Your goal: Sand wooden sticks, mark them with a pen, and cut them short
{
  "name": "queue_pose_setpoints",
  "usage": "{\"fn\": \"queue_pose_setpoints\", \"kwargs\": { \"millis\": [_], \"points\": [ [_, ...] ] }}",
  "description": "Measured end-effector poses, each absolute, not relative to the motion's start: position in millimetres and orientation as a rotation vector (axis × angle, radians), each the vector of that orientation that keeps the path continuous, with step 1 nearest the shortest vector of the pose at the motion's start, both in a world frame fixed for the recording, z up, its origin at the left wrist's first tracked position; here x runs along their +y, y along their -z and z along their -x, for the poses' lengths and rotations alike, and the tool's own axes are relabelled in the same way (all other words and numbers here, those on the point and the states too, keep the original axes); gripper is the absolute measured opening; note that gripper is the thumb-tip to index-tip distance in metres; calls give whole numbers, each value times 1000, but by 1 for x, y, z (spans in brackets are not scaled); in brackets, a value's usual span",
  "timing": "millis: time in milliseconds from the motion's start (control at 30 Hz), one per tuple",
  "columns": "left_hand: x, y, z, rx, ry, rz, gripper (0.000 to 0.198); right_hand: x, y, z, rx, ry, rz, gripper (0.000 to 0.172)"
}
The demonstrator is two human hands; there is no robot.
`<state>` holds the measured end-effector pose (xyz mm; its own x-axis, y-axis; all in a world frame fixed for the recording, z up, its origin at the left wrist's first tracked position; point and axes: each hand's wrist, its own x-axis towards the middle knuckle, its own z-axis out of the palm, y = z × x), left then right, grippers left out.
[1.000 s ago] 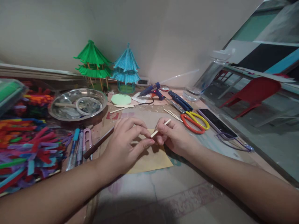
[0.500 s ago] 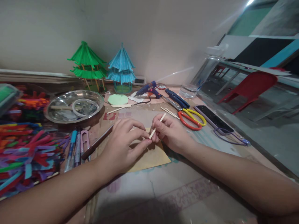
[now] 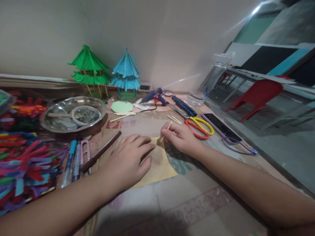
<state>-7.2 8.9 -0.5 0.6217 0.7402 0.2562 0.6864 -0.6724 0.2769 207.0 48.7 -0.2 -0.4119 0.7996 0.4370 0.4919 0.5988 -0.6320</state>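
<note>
Left hand has dropped off the stick, lying flat and open on the yellow paper; right hand pinches the stick above the sheet's far edge. Seemingly positioning it, which wants the paper held still.

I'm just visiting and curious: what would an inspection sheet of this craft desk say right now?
Surface: table, faded print near the front.
Job's things: yellow paper lying flat; stick at its far edge.
Clutter: dish, scissors, glue gun, phone, pens, coloured strips, green pagoda, blue pagoda, bottle.
Hands: left hand flat on the paper; right hand pinching the stick.
Cables: black cord by the glue gun; purple cable by the phone.
Surroundings: wall, red chair.
</note>
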Motion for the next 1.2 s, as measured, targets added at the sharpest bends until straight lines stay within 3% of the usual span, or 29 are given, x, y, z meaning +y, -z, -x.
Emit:
{"fn": "queue_pose_setpoints", "kwargs": {
  "millis": [300,1200],
  "points": [
    [7,-2,5,1234,-432,-2689,29,52,5,-205,-2360,-258,975,22],
    [7,-1,7,1223,-480,-2701,27,50,6,-197,-2388,-285,1002,25]
  ]
}}
